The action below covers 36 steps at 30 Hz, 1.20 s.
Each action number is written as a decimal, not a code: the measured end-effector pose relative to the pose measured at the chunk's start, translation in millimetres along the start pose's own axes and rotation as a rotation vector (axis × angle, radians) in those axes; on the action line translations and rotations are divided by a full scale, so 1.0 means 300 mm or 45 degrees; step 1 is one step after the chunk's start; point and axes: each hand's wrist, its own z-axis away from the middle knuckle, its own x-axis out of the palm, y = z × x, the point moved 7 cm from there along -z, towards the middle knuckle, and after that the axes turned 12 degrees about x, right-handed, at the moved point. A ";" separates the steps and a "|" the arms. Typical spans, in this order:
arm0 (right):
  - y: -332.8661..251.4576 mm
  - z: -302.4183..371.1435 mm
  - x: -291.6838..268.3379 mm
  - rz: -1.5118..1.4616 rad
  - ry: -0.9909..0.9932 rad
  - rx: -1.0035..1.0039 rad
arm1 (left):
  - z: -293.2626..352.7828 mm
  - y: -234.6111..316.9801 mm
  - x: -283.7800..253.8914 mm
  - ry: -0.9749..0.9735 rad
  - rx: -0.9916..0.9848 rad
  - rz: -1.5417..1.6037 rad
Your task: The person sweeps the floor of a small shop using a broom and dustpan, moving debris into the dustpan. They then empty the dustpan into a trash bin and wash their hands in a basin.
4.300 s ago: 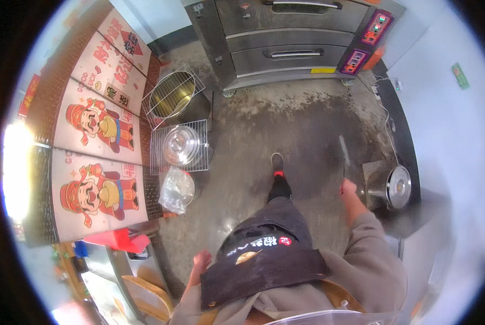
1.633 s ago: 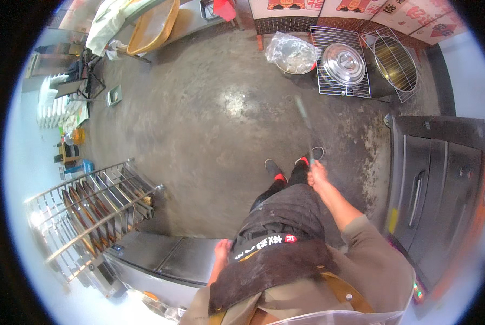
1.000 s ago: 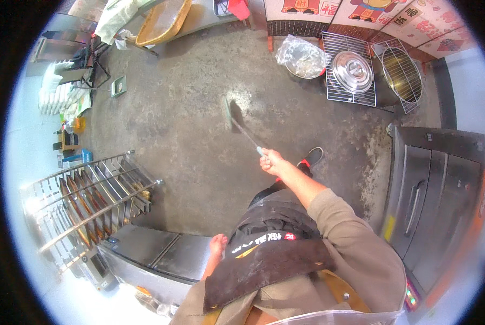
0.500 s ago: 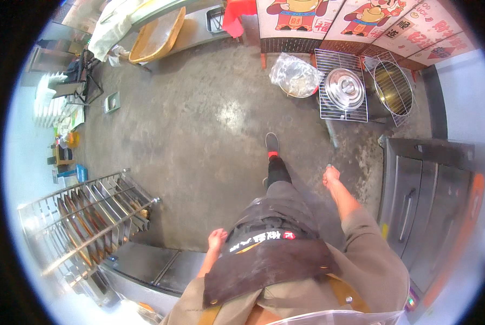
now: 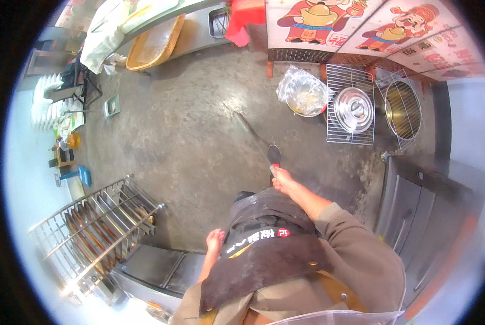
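Right hand (image 5: 282, 180) grips broom (image 5: 243, 122)

The right hand's fingers are clenched round the broom's handle; its far end is ahead and left of them, at the floor (image 5: 183, 157), contact unclear. 1 shoe (image 5: 274, 155) shows just beyond these fingers. The left hand's (image 5: 216, 238) fingers curl loosely, released, beside the apron (image 5: 264, 271). 1 dustpan (image 5: 112, 106) lies well ahead and left of both hands' fingers.

A cartoon-printed screen (image 5: 361, 40) stands at upper right. Before it, a plastic-draped bowl (image 5: 306, 97) sits beside a wire rack (image 5: 350, 78) bearing a round metal lid (image 5: 354, 110), then a large pot (image 5: 403, 111). A steel oven (image 5: 413, 208) stands at right; a metal rack (image 5: 115, 247) at left holds trays (image 5: 90, 223). A red cloth (image 5: 244, 21) hangs near a tan basket (image 5: 140, 65).
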 end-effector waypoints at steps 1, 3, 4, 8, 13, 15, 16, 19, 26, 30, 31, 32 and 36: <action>-0.006 0.041 0.030 -0.006 -0.057 -0.017 | -0.019 0.004 -0.001 0.013 0.003 -0.042; -0.021 0.104 0.052 -0.028 -0.072 0.003 | -0.048 0.004 -0.014 0.024 0.003 -0.096; -0.047 0.122 0.055 -0.014 -0.009 -0.085 | -0.057 0.002 -0.030 0.021 -0.002 -0.114; -0.188 0.079 0.014 0.015 0.421 -0.311 | -0.108 -0.028 -0.127 0.080 -0.064 -0.333; -0.363 -0.217 0.270 -0.348 0.135 -0.295 | -0.213 -0.018 -0.252 -0.065 -0.054 -0.158; -0.393 -0.267 0.420 -0.074 0.337 -0.288 | -0.288 0.044 -0.326 -0.114 -0.066 -0.213; -0.376 -0.278 0.494 -0.107 0.264 -0.178 | -0.324 0.110 -0.365 -0.130 0.078 -0.196; -0.314 -0.221 0.640 -0.020 0.046 -0.011 | -0.405 0.188 -0.512 0.106 -0.104 0.060; -0.016 -0.024 0.688 -0.087 0.016 -0.143 | -0.549 0.320 -0.786 0.132 -0.298 -0.084; 0.095 -0.019 0.549 -0.233 0.276 -0.127 | -0.601 0.288 -0.836 0.104 -0.334 -0.048; 0.099 -0.045 0.511 -0.288 0.371 -0.112 | -0.608 0.273 -0.838 0.093 -0.341 -0.029; 0.117 -0.074 0.469 -0.360 0.528 -0.066 | -0.604 0.246 -0.846 0.108 -0.404 -0.048; 0.116 -0.326 0.579 -0.791 0.314 0.001 | -0.591 0.183 -0.852 0.058 -0.396 -0.038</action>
